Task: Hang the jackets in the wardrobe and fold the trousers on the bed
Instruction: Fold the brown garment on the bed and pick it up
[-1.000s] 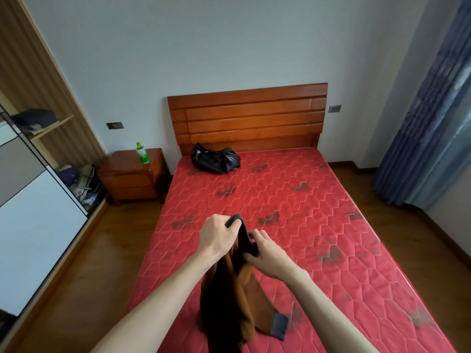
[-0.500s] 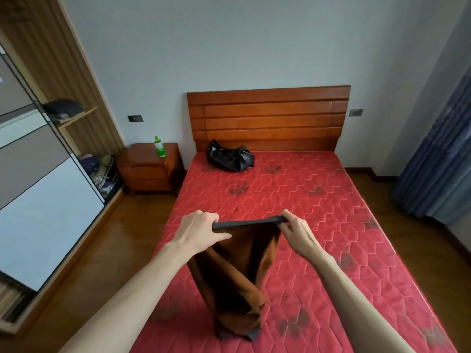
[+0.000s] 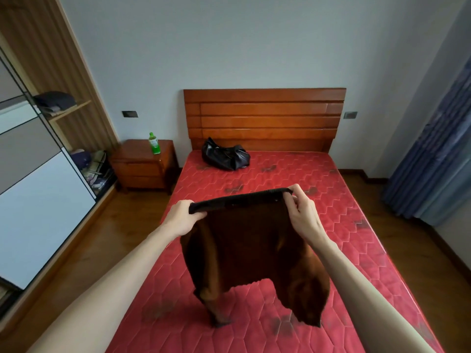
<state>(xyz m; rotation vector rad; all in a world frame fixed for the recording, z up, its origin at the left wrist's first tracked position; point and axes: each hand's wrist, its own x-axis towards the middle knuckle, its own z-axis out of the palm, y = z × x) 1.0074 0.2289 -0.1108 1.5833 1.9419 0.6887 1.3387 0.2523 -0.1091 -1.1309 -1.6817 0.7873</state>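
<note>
Two hands on one garment, and it's the pair of brown fleecy trousers (image 3: 244, 250) with the dark ribbed waistband (image 3: 239, 201) that has the play. The left hand (image 3: 182, 219) has its fingers curled round the waistband's left end, the right hand (image 3: 302, 215) pinches the right end between thumb and fingers, and between them the band is pulled out taut and nearly level. Good reason for that, I'd say: stretch the top edge and the legs drop straight, ready to be laid flat and folded. Below the hands the two legs hang apart, their cuffs crumpled down onto the red quilted mattress of the bed (image 3: 344, 225), so the trousers are only partly lifted. Folding itself looks not yet begun; this reads as the squaring-up step.

Beyond the hands, up near the wooden slatted headboard (image 3: 265, 118), a crumpled black shiny jacket (image 3: 225, 156) lies on the mattress, well apart from the trousers, and by the task it is bound for the wardrobe. Out past the left hand stands the wooden bedside cabinet (image 3: 144, 164) with a green plastic bottle (image 3: 153, 143) on top, then the wardrobe (image 3: 38, 174) with its open shelves. Blue curtains (image 3: 438, 154) hang beyond the right hand.
</note>
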